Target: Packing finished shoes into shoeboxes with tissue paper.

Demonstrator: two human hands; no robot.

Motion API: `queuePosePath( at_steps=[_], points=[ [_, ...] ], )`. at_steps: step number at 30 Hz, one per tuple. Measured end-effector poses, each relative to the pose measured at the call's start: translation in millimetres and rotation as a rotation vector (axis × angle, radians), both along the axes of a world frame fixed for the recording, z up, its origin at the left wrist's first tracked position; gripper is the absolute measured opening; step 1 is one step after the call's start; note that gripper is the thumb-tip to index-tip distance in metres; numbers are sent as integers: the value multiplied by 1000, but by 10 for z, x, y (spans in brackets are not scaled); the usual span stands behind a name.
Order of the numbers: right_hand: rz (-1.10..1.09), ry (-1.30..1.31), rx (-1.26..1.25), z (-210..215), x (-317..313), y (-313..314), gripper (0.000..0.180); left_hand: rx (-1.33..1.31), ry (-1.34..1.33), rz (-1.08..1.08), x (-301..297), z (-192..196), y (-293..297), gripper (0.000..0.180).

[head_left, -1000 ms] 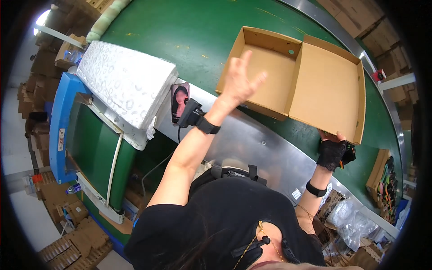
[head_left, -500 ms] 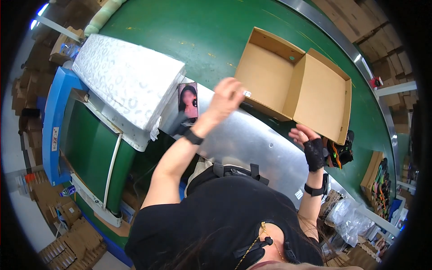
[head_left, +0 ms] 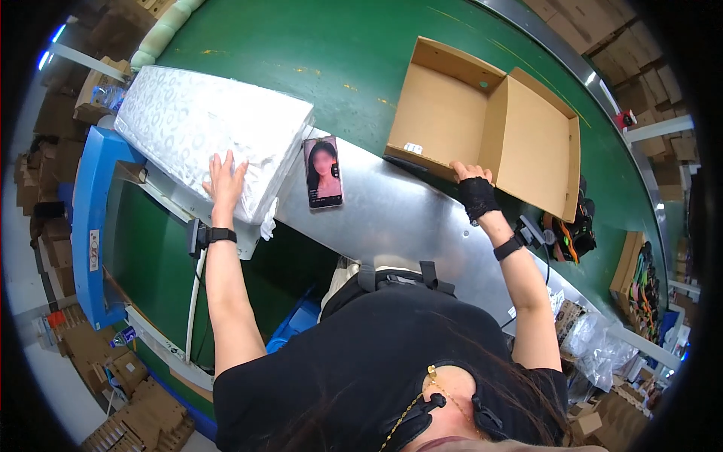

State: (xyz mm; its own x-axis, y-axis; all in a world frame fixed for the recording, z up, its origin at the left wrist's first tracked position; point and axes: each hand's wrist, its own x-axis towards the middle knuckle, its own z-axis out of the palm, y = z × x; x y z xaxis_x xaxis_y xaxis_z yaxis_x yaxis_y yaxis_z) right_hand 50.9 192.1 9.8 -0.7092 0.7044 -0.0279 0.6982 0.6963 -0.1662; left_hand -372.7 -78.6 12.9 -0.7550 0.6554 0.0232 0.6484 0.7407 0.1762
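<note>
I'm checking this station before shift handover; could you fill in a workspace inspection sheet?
Surface: green worktop with yellow marks; silver metal ledge along the near side.
Things handled: open cardboard box; stack of white patterned sheets.
Clutter: smartphone on the ledge; black-and-orange item, partly hidden by the box.
Hands: left hand on the sheets, fingers spread; right hand at the box's near edge, grip unclear.
Cables: thin dark cable by the right wrist.
Surroundings: stacked brown cardboard, upper right.

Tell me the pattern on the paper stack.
White paper stack with pale grey ring-like spots; clearest in the head view.
</note>
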Motion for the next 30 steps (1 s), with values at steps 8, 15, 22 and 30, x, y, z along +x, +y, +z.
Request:
queuePosePath(
  at_steps=[8,15,22,30],
  points=[
    [64,-69,-45,18,327,187,21,332,433,78,-571,383,1,20],
    [100,85,-205,322,302,142,32,1151,-398,-59,546,2120,648,20],
    [341,992,-830,1556,-245,-346,72,1081,-778,-615,2403,2567,1869,20],
    [-506,1316,-282,867,551,874,30,957,-82,-1167,3366,1990,2938,51]
  ],
)
